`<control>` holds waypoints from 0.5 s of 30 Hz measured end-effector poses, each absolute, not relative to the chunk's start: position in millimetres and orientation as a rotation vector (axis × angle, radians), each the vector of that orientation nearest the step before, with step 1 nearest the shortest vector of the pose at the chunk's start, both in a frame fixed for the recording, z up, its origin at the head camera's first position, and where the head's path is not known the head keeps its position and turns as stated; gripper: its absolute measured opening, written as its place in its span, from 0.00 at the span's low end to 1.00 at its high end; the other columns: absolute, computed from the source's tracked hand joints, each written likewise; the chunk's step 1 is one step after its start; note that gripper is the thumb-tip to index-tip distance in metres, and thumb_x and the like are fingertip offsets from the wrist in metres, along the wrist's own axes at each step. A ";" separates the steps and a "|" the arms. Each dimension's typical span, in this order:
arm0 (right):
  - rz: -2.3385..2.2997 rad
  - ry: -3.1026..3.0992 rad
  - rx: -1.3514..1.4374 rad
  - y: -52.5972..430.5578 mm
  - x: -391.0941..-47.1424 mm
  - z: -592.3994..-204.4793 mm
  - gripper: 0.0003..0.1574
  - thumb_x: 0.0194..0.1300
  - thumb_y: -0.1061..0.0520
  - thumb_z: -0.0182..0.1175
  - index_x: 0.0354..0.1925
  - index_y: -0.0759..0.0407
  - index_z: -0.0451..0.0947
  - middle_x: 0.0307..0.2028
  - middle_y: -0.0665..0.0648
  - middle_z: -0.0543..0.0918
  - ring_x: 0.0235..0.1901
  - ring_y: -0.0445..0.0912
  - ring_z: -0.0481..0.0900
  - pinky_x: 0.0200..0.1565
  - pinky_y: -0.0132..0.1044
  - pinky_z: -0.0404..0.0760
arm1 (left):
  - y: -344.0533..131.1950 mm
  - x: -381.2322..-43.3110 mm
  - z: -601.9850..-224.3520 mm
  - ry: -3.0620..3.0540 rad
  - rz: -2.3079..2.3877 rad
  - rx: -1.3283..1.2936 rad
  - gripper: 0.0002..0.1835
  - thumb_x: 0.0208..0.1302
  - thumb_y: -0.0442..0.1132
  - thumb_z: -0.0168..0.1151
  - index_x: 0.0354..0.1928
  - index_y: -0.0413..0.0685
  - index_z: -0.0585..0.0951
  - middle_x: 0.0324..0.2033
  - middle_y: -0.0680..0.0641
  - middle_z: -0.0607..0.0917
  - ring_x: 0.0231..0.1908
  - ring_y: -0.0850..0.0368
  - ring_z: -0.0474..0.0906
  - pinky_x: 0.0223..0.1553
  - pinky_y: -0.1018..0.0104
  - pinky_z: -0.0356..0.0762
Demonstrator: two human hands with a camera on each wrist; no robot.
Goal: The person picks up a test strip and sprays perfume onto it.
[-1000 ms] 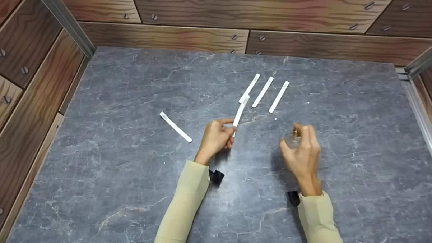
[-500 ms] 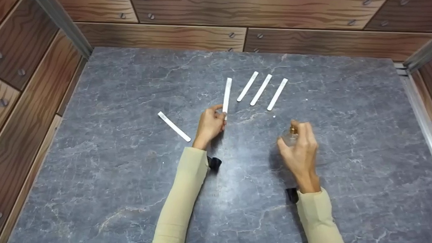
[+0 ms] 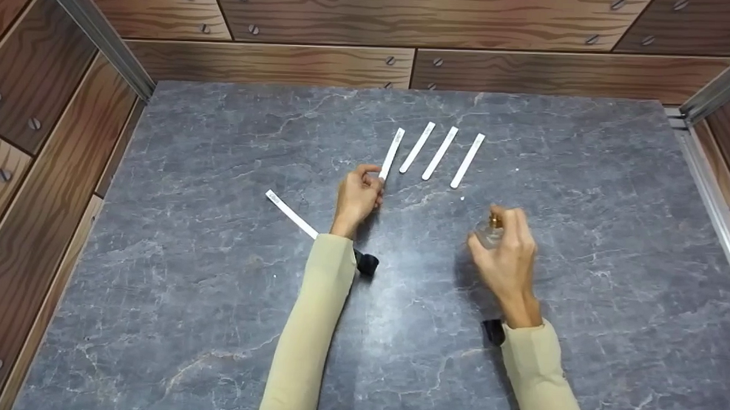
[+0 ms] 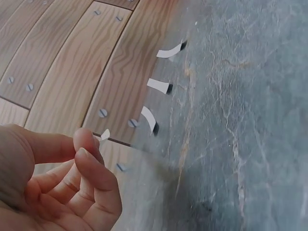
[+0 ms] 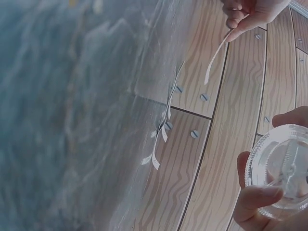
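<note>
My left hand [image 3: 358, 195] pinches the near end of a white paper perfume test strip [image 3: 392, 152] between thumb and forefinger. In the right wrist view this strip [image 5: 215, 60] is bent and raised above the table. To its right, 3 similar test strips [image 3: 439, 153] lie side by side, slanted. My right hand [image 3: 512, 262] grips a clear round glass perfume bottle [image 3: 489, 236] with a gold neck [image 3: 495, 220]. Fingers hide part of the bottle. Its ribbed round glass base [image 5: 281, 173] shows in the right wrist view.
Another test strip [image 3: 290, 213] lies to the left, its lower end covered by the left sleeve [image 3: 309, 318]. A small white speck [image 3: 462, 198] sits between the hands. Wood-patterned walls [image 3: 321, 64] bound the grey marbled table [image 3: 204, 284] at the back and sides.
My left hand has moved forward and slightly left. Its test strip no longer overlaps the leftmost strip of the row and now stands beside it. The right hand keeps its grip on the perfume bottle.
</note>
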State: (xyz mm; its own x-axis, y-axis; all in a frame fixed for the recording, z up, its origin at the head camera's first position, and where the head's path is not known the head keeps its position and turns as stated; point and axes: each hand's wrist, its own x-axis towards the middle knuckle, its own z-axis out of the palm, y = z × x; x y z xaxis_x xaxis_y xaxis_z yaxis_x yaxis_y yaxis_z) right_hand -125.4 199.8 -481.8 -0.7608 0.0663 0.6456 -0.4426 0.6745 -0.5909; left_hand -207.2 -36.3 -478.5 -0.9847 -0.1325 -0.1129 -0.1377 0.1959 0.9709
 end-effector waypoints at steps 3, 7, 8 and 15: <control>1.017 -2.232 0.285 199.5 -125.1 -481.7 0.26 0.42 0.75 0.69 0.43 0.73 0.74 0.34 0.67 0.77 0.31 0.62 0.79 0.34 0.60 0.82 | -33.9 -214.6 -480.9 2.427 1.953 -0.291 0.14 0.70 0.26 0.57 0.56 0.32 0.80 0.21 0.51 0.77 0.16 0.65 0.73 0.17 0.77 0.71; 1.020 -2.230 0.293 199.5 -125.0 -481.9 0.26 0.42 0.75 0.68 0.43 0.73 0.74 0.33 0.67 0.77 0.31 0.61 0.79 0.34 0.58 0.82 | -31.8 -224.5 -482.4 2.444 1.916 -0.320 0.14 0.70 0.26 0.58 0.55 0.32 0.80 0.21 0.51 0.78 0.15 0.65 0.72 0.17 0.77 0.71; 1.020 -2.229 0.294 199.6 -125.0 -482.2 0.26 0.42 0.75 0.69 0.43 0.73 0.74 0.33 0.67 0.77 0.31 0.61 0.79 0.34 0.57 0.82 | -31.5 -226.7 -482.5 2.456 1.903 -0.329 0.14 0.70 0.26 0.58 0.55 0.33 0.80 0.21 0.51 0.78 0.15 0.65 0.72 0.18 0.77 0.71; 1.011 -2.229 0.301 200.6 -126.2 -483.6 0.26 0.42 0.74 0.69 0.43 0.74 0.74 0.33 0.67 0.77 0.30 0.60 0.78 0.34 0.57 0.82 | -27.5 -241.4 -487.6 2.478 1.819 -0.379 0.13 0.69 0.29 0.62 0.54 0.34 0.81 0.23 0.46 0.83 0.13 0.65 0.73 0.15 0.77 0.68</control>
